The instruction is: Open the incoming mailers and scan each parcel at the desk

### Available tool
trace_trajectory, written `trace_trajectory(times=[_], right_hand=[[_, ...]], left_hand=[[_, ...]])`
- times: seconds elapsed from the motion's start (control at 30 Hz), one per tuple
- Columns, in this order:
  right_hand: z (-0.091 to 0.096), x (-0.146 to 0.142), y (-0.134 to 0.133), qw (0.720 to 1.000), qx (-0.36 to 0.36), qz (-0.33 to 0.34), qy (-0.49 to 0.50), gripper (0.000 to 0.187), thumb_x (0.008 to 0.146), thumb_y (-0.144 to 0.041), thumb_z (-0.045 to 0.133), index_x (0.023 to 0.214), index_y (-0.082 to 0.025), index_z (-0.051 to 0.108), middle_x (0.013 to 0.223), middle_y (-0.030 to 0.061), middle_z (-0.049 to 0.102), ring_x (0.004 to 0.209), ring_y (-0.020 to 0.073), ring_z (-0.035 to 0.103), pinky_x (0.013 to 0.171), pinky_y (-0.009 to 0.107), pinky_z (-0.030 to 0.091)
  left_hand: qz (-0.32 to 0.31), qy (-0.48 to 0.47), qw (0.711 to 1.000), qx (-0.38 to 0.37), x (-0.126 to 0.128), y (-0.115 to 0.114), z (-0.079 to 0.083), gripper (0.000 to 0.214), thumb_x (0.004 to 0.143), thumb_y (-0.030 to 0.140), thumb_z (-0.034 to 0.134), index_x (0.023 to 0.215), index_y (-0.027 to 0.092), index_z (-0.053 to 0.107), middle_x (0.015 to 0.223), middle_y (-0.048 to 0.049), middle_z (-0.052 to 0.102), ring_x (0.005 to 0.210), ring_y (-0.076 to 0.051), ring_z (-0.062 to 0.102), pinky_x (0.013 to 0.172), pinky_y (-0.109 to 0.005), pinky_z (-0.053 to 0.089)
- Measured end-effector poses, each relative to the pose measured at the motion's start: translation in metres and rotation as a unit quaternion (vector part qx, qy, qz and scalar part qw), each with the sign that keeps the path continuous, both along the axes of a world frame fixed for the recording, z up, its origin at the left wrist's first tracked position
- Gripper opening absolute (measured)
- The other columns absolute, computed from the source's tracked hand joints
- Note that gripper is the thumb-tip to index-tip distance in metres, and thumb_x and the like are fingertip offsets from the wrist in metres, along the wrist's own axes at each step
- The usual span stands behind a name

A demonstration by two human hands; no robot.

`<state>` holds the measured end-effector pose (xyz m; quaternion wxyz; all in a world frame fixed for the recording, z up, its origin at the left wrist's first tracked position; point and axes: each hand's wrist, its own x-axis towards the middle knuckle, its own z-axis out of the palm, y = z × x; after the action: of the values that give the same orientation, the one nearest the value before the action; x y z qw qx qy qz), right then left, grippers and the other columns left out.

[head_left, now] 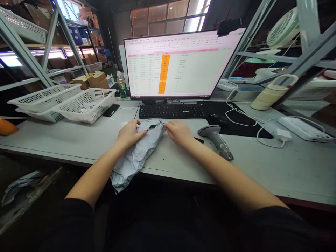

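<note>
A crumpled grey-white plastic mailing bag lies slantwise on the desk, its lower end hanging over the front edge. Near its top a dark patch shows, which may be a tear or print. My left hand is closed on the bag's left side, thumb across the top. With fingers pinched together, my right hand grips the bag's upper right corner. Right of that hand rests a grey barcode scanner, and a small black object sits partly hidden by the right wrist.
A keyboard and monitor stand behind the bag. White baskets and a phone are at left, with a bottle behind. To the right are a mouse, a charger and loose white cables.
</note>
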<state>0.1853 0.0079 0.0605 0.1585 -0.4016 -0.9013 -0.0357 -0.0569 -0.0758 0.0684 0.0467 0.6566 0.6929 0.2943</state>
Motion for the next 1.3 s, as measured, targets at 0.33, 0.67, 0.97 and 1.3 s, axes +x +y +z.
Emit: trace_trajectory(times=[0.33, 0.67, 0.97, 1.3], right_hand=[[0.002, -0.058, -0.044, 0.994, -0.062, 0.052, 0.068, 0.041, 0.094, -0.046, 0.060, 0.120, -0.015, 0.062, 0.108, 0.0120, 0.069, 0.102, 0.0256, 0.059, 0.081, 0.034, 0.045], [-0.010, -0.047, -0.049, 0.975, 0.028, 0.215, 0.056, 0.028, 0.096, -0.034, 0.056, 0.079, -0.017, 0.068, 0.095, 0.0096, 0.066, 0.089, 0.0220, 0.052, 0.079, 0.035, 0.040], [-0.013, -0.001, -0.076, 0.941, 0.063, 0.323, 0.084, 0.033, 0.100, -0.027, 0.048, 0.070, -0.018, 0.059, 0.077, 0.0055, 0.062, 0.077, 0.0175, 0.050, 0.074, 0.030, 0.040], [0.013, -0.051, -0.068, 0.951, 0.013, 0.308, 0.020, 0.086, 0.079, -0.065, 0.070, 0.142, -0.011, 0.049, 0.136, 0.0214, 0.059, 0.124, 0.0342, 0.053, 0.104, 0.050, 0.039]], left_hand=[[-0.061, -0.018, 0.998, -0.027, 0.008, 0.020, -0.008, 0.014, 0.088, 0.028, 0.059, 0.076, 0.021, 0.058, 0.074, -0.0007, 0.066, 0.072, -0.019, 0.061, 0.064, -0.027, 0.042], [0.014, 0.041, 0.998, 0.039, -0.017, 0.021, -0.009, 0.013, 0.091, 0.022, 0.051, 0.099, 0.024, 0.061, 0.077, -0.0051, 0.066, 0.077, -0.026, 0.064, 0.071, -0.032, 0.041], [0.052, 0.081, 0.995, 0.028, -0.083, 0.015, -0.010, 0.021, 0.082, 0.014, 0.051, 0.096, 0.024, 0.061, 0.078, -0.0050, 0.065, 0.077, -0.025, 0.061, 0.072, -0.033, 0.045], [-0.131, 0.034, 0.987, 0.088, -0.020, -0.031, 0.004, 0.024, 0.077, 0.009, 0.043, 0.082, 0.022, 0.062, 0.083, -0.0030, 0.067, 0.081, -0.021, 0.062, 0.077, -0.033, 0.047]])
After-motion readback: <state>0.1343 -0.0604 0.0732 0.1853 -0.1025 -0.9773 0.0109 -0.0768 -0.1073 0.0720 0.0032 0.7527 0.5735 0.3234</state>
